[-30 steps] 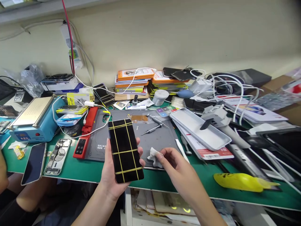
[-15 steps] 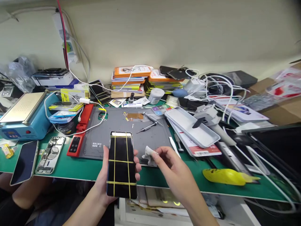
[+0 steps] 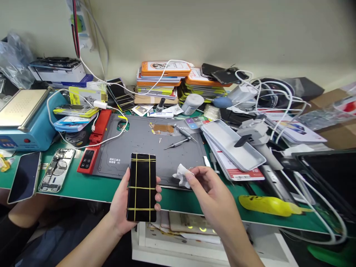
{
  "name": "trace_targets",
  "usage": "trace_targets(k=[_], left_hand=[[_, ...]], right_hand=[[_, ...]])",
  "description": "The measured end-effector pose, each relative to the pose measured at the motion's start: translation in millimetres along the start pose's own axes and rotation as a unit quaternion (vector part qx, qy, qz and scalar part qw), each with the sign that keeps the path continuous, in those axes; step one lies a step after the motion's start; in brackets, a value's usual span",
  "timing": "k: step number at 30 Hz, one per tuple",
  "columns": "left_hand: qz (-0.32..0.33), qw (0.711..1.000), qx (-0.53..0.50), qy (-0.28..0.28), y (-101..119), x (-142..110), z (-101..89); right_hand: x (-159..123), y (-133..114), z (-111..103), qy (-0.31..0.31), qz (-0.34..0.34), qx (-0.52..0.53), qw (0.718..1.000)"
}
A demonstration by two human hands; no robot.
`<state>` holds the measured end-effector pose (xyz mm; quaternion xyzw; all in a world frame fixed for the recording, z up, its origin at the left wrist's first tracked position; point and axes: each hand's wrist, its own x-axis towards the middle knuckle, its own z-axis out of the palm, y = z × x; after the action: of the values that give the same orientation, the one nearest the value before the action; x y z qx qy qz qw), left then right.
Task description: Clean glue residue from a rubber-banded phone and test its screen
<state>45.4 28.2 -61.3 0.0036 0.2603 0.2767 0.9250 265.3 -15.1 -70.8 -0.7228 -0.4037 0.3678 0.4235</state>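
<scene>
Upright in my left hand (image 3: 120, 202) rests a black smartphone (image 3: 142, 200), screen towards me, with yellow rubber bands crossing it lengthwise and sideways. My fingers wrap its right edge and the thumb lies along its left. To the right, my right hand (image 3: 213, 194) pinches a crumpled white wipe (image 3: 183, 175) between thumb and fingertips, apart from the phone. Beyond both hands lies a dark grey work mat (image 3: 144, 133) with precision screwdrivers (image 3: 178, 142), a small screw (image 3: 160, 140) and an amber flex part (image 3: 163, 128) on it.
On the left are a red clamp-like device (image 3: 88, 160), an opened phone (image 3: 57, 170), another phone (image 3: 25, 176) and a blue heating plate (image 3: 41, 129). A white tray (image 3: 233, 144), yellow bottle (image 3: 264, 205) and looping white cables (image 3: 289, 100) lie right. Part of another person shows lower left.
The view has shifted, so the bench things appear higher. The phone's top no longer shows the bright reflection. Both hands keep their hold on phone and wipe.
</scene>
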Motion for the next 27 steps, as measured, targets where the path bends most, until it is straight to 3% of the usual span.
trace_targets(k=[8,14,18,23,27], left_hand=[[-0.001,0.999,-0.011,0.041,-2,2,-2.0],[-0.002,0.997,-0.003,0.072,-2,5,-3.4],[-0.009,0.999,-0.012,0.043,-4,7,-6.0],[0.002,0.998,-0.022,0.062,-5,7,-8.6],[-0.003,0.998,-0.053,0.036,-6,6,-10.1]], right_hand=[[6,-11,4,0.031,-0.008,0.051,0.998],[8,-24,11,-0.016,0.019,0.127,0.992],[-4,-44,26,0.003,-0.058,0.045,0.997],[-5,-60,45,-0.105,-0.109,-0.049,0.987],[0,-56,43,-0.041,-0.229,-0.139,0.963]])
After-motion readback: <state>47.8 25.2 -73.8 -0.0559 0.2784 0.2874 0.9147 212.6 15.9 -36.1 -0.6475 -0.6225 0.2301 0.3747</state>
